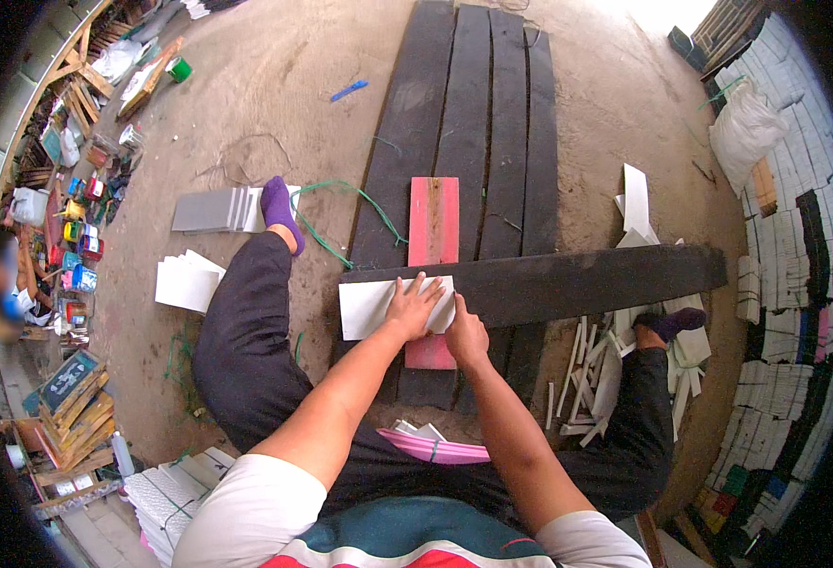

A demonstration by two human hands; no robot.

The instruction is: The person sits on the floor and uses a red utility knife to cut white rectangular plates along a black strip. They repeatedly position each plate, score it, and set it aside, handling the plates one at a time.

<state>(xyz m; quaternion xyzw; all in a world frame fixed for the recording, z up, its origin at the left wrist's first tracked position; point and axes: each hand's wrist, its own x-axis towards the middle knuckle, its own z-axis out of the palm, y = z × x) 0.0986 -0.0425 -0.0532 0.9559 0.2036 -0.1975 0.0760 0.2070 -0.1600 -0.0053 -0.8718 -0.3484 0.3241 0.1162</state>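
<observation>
Floor (274,104) underneath all. Four long black planks (416,133) side by side on it. Black cross plank (587,284) laid over their near part, right end sticking out past their right edge, above a heap of white scraps (610,374). Stack of grey panels (210,210) on floor, off planks' left edge. Pink board (420,218) runs lengthwise on planks, passing under cross plank. White sheet (364,308) on top, at cross plank's left end. Left grip (414,305) open, flat on sheet, fingers spread. Right grip (466,334) at sheet's right edge, fingers curled; can't tell if holding anything. Green cord (337,182) trails over planks' left edge. Small blue tool (349,90) on floor, left of planks' far part.
</observation>
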